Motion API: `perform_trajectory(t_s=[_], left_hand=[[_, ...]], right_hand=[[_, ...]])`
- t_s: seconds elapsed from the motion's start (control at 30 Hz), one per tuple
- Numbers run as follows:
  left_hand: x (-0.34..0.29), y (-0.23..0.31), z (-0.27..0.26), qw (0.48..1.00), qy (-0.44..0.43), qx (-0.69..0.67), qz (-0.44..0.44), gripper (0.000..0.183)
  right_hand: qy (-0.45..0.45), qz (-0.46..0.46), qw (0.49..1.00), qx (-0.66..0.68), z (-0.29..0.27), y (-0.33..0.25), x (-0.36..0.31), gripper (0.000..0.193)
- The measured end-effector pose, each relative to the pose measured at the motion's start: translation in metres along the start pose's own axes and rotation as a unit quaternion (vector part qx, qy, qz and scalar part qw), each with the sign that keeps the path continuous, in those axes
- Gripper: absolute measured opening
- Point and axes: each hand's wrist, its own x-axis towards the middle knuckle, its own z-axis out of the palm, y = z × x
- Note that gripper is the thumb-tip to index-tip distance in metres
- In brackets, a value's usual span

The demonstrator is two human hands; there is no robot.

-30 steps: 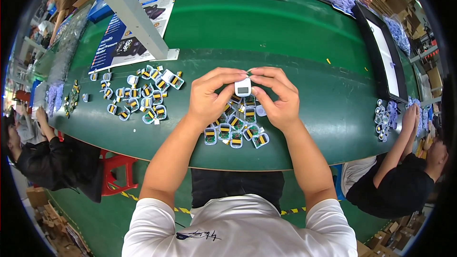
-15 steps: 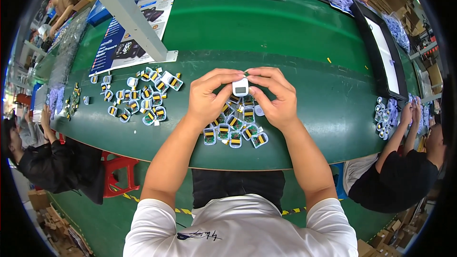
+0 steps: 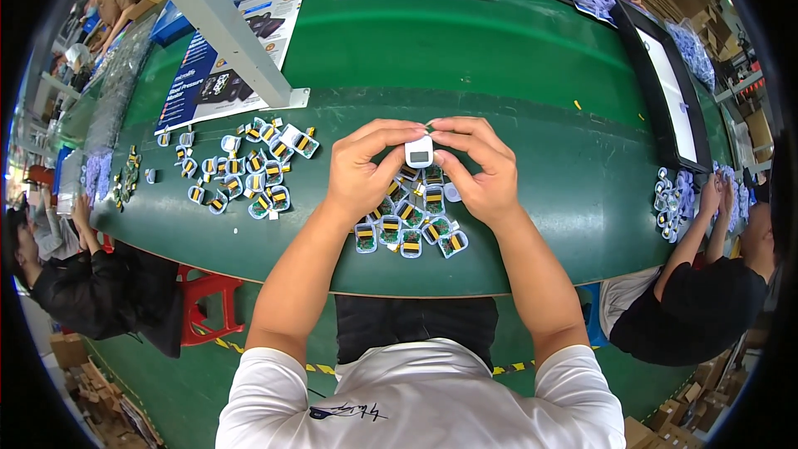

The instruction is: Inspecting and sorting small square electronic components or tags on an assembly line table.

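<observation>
Between my fingertips is a small white device with a grey display window (image 3: 419,153), held over the table with its window facing up. My left hand (image 3: 366,165) pinches it from the left, thumb at its lower side. From the right, my right hand (image 3: 478,162) grips it the same way, and the fingertips of both hands meet at its top edge. Below my hands lies a cluster of open device housings (image 3: 411,243) with green circuit boards and black-and-yellow parts. A round whitish piece (image 3: 452,192) shows beside my right thumb.
Another group of similar housings (image 3: 254,168) lies to the left on the green table (image 3: 532,241). A grey metal post (image 3: 224,33) rises behind them beside a printed sheet (image 3: 187,87). A black tray (image 3: 665,87) stands at the right. Co-workers sit on both sides.
My hands and the white device stay practically still. At the left, the co-worker's hand has moved slightly lower.
</observation>
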Motion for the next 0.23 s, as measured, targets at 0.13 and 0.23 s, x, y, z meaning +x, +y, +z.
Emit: perform_trajectory(t_s=[0.13, 0.23], left_hand=[[0.0003, 0.0004, 0.0007, 1.000, 0.000, 0.000, -0.001, 0.026], [0.0003, -0.0015, 0.0008, 1.000, -0.002, 0.002, -0.001, 0.027]], right_hand=[[0.000, 0.000, 1.000, -0.003, -0.0009, -0.0008, 0.0003, 0.029], [-0.003, -0.003, 1.000, -0.004, -0.0014, -0.0006, 0.0006, 0.030]])
